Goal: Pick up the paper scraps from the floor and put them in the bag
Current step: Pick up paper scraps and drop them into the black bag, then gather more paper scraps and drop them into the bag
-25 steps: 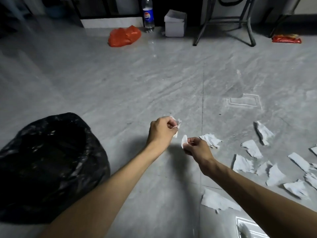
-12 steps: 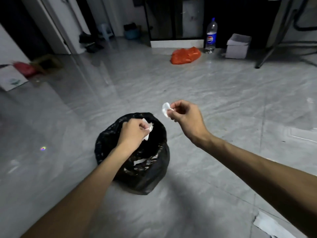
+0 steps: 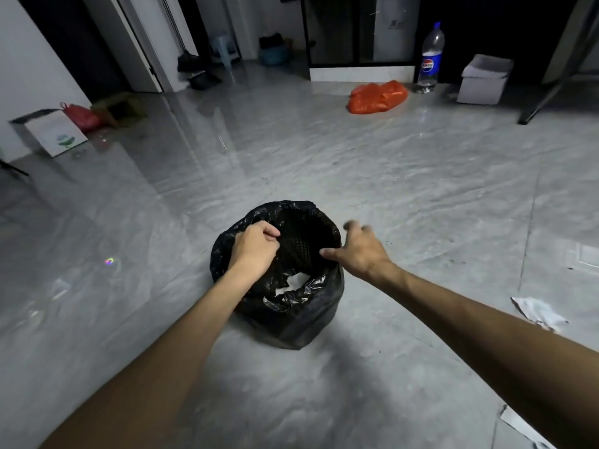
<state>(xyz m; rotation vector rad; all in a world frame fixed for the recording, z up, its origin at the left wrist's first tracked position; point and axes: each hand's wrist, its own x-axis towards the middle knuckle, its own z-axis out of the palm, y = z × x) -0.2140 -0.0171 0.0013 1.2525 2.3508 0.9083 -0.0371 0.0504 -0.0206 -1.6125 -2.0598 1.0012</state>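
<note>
A black plastic bag (image 3: 291, 322) stands open on the grey tiled floor in the middle of the head view. White paper scraps (image 3: 295, 281) lie inside it. My left hand (image 3: 256, 246) hangs over the bag's left rim with its fingers curled shut, and no paper shows in it. My right hand (image 3: 358, 251) is at the bag's right rim, fingers spread and slightly blurred, holding nothing. One paper scrap (image 3: 536, 311) lies on the floor to the right, and another scrap (image 3: 522, 426) sits at the lower right edge.
An orange plastic bag (image 3: 377, 97), a Pepsi bottle (image 3: 429, 59) and a white box (image 3: 484, 79) stand at the far wall. A dark stand leg (image 3: 547, 95) is at the far right. At the left wall are another white box (image 3: 53, 132) and a red bag (image 3: 82, 116).
Both hands carried scraps from the floor on the right to the bag. The scraps that they held are no longer seen, and my right hand has opened over the bag's rim.
</note>
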